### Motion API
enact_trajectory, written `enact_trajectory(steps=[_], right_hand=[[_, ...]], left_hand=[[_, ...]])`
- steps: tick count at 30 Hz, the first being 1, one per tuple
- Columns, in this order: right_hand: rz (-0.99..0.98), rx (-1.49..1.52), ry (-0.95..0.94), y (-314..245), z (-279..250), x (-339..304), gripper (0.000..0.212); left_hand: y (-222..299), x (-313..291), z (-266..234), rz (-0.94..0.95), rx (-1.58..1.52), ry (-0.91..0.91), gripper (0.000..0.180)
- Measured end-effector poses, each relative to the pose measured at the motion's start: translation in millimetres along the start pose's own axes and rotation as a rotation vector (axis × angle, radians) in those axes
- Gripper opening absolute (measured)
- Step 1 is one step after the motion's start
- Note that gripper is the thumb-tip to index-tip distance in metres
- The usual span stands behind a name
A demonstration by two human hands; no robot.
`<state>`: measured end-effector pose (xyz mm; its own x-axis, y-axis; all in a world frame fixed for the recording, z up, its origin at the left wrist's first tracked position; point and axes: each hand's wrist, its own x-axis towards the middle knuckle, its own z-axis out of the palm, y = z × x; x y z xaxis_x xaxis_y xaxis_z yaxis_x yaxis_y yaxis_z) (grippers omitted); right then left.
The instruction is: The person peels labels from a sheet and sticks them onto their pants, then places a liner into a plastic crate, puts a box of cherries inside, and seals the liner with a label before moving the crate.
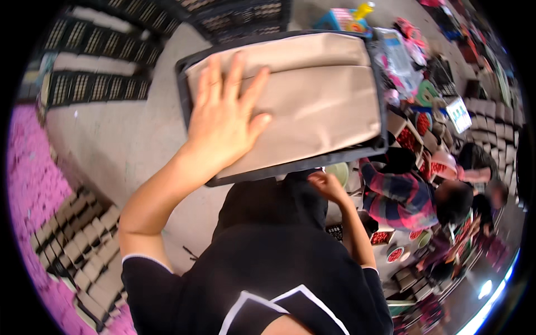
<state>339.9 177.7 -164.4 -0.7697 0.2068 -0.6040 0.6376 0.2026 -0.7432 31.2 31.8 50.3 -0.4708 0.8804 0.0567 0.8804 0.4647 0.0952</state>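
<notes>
A black plastic crate lined with brown paper is in front of me. The paper covers its top, with a fold running across it toward the far side. Flat on the paper's left part lies my left hand, fingers spread and nothing in its grasp. My right hand is close to my body, just below the crate's near rim. Its fingers look bent, but they are blurred and partly hidden, so whether it grips anything does not show. What lies under the paper is hidden.
Stacked black crates stand at the far left. Paper-lined boxes sit beside a pink sheet at left. On the right, a person in a plaid shirt works among containers of red fruit. A white basin is nearby.
</notes>
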Motion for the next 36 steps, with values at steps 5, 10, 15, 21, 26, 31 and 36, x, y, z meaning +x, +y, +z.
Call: enact_trajectory(steps=[5,10,15,21,26,31,36], right_hand=[[-0.196,-0.415,-0.321,-32.1,81.0,59.4,0.028],[-0.019,-0.674,-0.357,17.1,91.6,107.5,0.025],[0.086,-0.812,-0.367,80.9,98.9,115.3,0.022],[0.043,-0.867,-0.408,110.1,120.1,137.3,0.019],[0.063,-0.889,-0.422,129.3,139.1,139.4,0.017],[-0.004,-0.818,-0.437,103.3,155.7,137.2,0.015],[-0.378,-0.449,-0.581,-37.3,143.2,74.6,0.013]], left_hand=[[-6.6,-3.5,2.0,-0.033,-0.171,0.027,0.066],[-8.3,-6.1,8.8,-0.088,-0.192,0.018,0.068],[-8.4,0.1,21.8,-0.062,-0.141,0.071,0.066],[-7.1,-0.8,21.6,-0.098,-0.135,0.049,0.064],[-5.5,-2.6,21.7,-0.095,-0.146,0.033,0.062],[-5.8,-0.7,15.7,-0.094,-0.145,0.022,0.061],[-4.1,7.2,-4.0,-0.078,-0.135,0.037,0.060]])
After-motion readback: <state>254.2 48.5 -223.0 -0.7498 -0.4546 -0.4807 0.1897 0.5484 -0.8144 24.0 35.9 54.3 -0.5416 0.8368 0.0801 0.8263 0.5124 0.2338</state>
